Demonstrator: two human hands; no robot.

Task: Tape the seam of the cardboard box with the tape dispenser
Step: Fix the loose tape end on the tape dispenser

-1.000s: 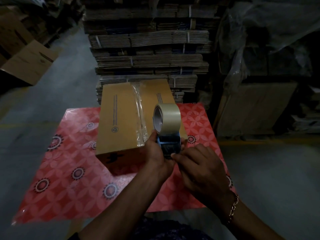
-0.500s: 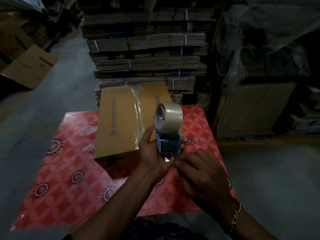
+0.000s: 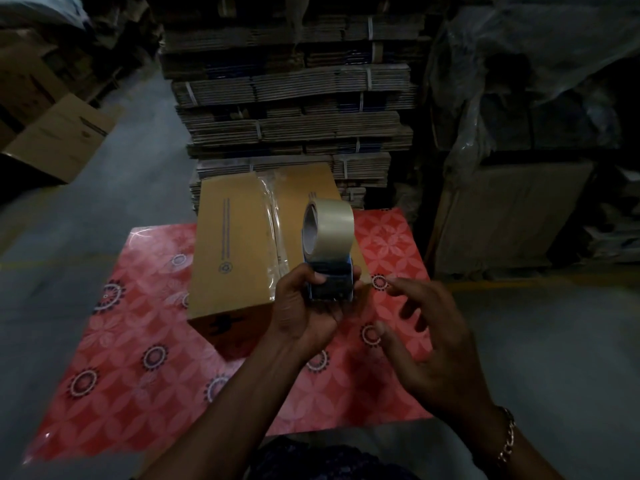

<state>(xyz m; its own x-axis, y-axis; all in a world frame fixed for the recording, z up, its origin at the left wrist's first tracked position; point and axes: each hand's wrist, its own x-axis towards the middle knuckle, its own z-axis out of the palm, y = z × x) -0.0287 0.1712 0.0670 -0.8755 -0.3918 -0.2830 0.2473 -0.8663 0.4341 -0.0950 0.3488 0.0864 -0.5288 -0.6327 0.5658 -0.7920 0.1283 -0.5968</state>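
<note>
A brown cardboard box [image 3: 235,244] lies on a table with a red patterned cloth [image 3: 131,358]. A strip of clear tape [image 3: 275,220] runs along its top seam. My left hand [image 3: 304,306] grips the blue tape dispenser [image 3: 330,278] upright in front of the box's near right corner, with the beige tape roll [image 3: 329,226] on top. My right hand [image 3: 429,341] hovers just to the right of the dispenser, fingers spread, touching nothing.
Tall stacks of flattened, strapped cardboard [image 3: 291,109] stand right behind the table. A large open box [image 3: 62,136] sits on the floor at the left. Plastic-wrapped goods [image 3: 519,98] and a leaning board [image 3: 509,216] fill the right side. Grey concrete floor surrounds the table.
My right hand has let go of the dispenser's lower end and drawn away to the right with its fingers spread. My left hand keeps hold of the dispenser.
</note>
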